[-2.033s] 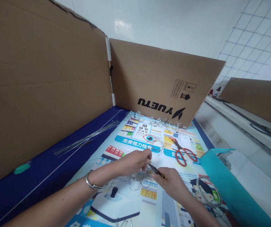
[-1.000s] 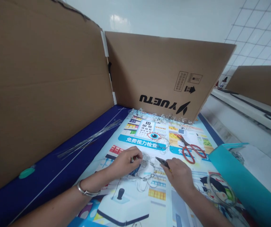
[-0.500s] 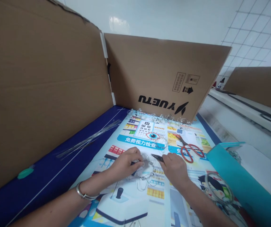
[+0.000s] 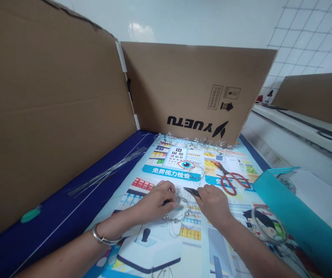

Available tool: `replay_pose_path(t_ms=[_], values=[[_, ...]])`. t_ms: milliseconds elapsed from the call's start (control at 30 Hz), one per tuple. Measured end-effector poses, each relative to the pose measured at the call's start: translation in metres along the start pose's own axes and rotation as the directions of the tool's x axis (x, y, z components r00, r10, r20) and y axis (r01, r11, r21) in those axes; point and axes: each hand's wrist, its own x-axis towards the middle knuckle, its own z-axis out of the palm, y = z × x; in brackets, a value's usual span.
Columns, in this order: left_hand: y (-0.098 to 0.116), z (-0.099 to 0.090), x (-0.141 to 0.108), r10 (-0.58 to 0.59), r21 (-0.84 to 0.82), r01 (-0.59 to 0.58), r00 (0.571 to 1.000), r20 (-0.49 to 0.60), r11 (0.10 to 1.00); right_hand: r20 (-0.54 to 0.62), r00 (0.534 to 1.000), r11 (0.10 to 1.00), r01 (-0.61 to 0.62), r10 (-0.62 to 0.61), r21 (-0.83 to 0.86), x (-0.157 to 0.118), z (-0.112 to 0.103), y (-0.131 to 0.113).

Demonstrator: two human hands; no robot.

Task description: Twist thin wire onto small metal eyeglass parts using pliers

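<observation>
My left hand (image 4: 155, 202), a silver bangle (image 4: 103, 236) on its wrist, is curled over a tangle of thin wire strung with small metal beads (image 4: 180, 216). Its fingers pinch the wire; a dark bit under them is unclear. My right hand (image 4: 213, 204) grips small black-handled pliers (image 4: 191, 192), whose tips point left toward the wire, close to my left fingers. Both hands rest just above a printed paper poster (image 4: 166, 172). Red-handled scissors (image 4: 234, 181) lie on it to the right of my hands.
Tall cardboard panels (image 4: 52, 104) stand behind and left of the poster. Straight wire rods (image 4: 108, 172) lie on blue cloth (image 4: 52, 216). More wire scraps (image 4: 194, 143) line the poster's far edge. A wire loop (image 4: 267, 224) lies beside a teal folder (image 4: 284, 204).
My hands have come closer together than a second ago. The pliers now point up and left toward the wire, and the view has shifted slightly.
</observation>
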Motion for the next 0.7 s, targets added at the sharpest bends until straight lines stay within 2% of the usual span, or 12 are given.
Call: replay_pose_path(t_ms=[167,400,700], values=[[0.000,-0.002,-0.001,-0.039,-0.074,0.042,0.998,0.049,0.996,-0.003,1.000,1.000,-0.016,0.016,0.007,-0.003,0.000,0.000],[-0.003,-0.002,-0.002,-0.034,-0.116,0.039,0.998,0.048,0.992,-0.004,1.000,0.999,0.008,-0.007,0.040,-0.003,-0.002,0.000],[0.007,0.002,-0.005,-0.040,0.063,0.041,0.999,-0.024,0.997,-0.001,1.000,0.999,0.011,-0.011,0.044,-0.003,-0.004,-0.001]])
